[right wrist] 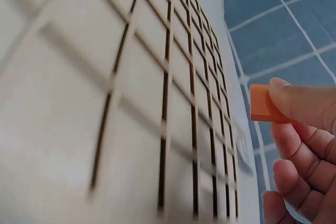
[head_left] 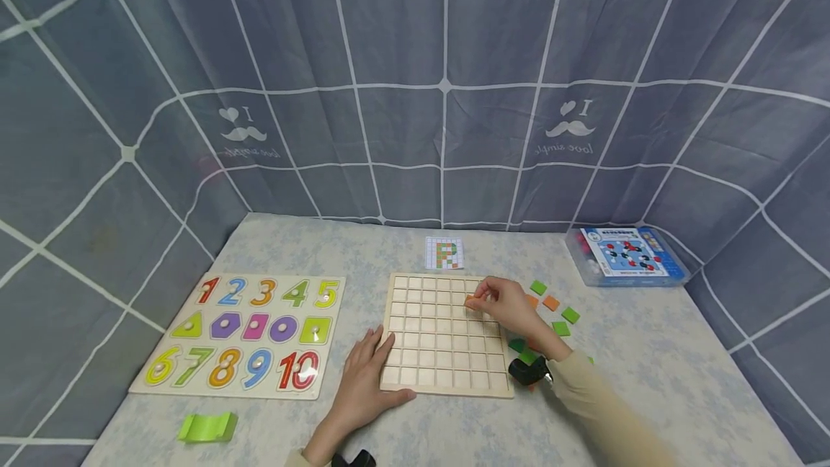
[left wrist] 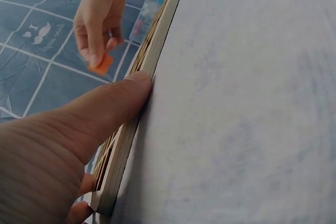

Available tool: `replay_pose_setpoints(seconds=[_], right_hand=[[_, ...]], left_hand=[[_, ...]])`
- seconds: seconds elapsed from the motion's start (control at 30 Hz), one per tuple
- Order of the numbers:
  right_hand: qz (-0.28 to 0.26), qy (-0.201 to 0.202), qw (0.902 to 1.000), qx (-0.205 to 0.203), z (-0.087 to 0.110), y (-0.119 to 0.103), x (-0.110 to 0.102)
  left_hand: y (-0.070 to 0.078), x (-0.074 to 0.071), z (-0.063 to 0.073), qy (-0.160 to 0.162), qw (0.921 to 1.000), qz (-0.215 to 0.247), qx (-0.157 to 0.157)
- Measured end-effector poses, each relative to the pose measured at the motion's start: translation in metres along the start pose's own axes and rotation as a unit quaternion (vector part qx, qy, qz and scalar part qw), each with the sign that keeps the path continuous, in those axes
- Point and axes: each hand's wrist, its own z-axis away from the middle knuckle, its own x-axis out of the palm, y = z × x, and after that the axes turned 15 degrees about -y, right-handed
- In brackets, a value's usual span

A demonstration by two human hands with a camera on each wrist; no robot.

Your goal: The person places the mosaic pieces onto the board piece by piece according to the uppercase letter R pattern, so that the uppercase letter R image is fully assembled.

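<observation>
My right hand [head_left: 509, 305] pinches an orange square tile [right wrist: 261, 103] between thumb and fingers, over the upper right part of a wooden grid board [head_left: 447, 362]. In the right wrist view the tile is held above the board's cells. My left hand [head_left: 366, 384] rests at the board's lower left corner, thumb along the near edge and fingers along the left side; in the left wrist view its thumb [left wrist: 118, 95] presses the wooden rim. Behind the board lies a small card [head_left: 444, 253] with a letter P pattern in green and orange squares.
Several loose green tiles [head_left: 570, 315] and orange tiles [head_left: 551, 303] lie right of the board, some hidden under the right forearm. A number and shape puzzle [head_left: 240, 337] lies at left, with a green curved block [head_left: 207, 427] before it. A plastic box [head_left: 629, 258] stands back right.
</observation>
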Motion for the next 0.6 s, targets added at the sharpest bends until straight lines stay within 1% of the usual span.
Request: replay_pose_setpoints(seconds=[0.1, 0.23, 0.6], right_hand=[[0.015, -0.005, 0.9997, -0.021, -0.015, -0.007, 0.008], [0.029, -0.015, 0.9991, -0.025, -0.031, -0.013, 0.019], [0.047, -0.031, 0.9975, -0.042, -0.058, -0.018, 0.038]], left_hand=[[-0.001, 0.0, 0.0, -0.001, 1.0, -0.008, -0.002], [-0.001, 0.0, 0.0, -0.001, 0.9999, -0.013, -0.003], [-0.001, 0.001, 0.001, -0.001, 0.9998, -0.02, -0.002]])
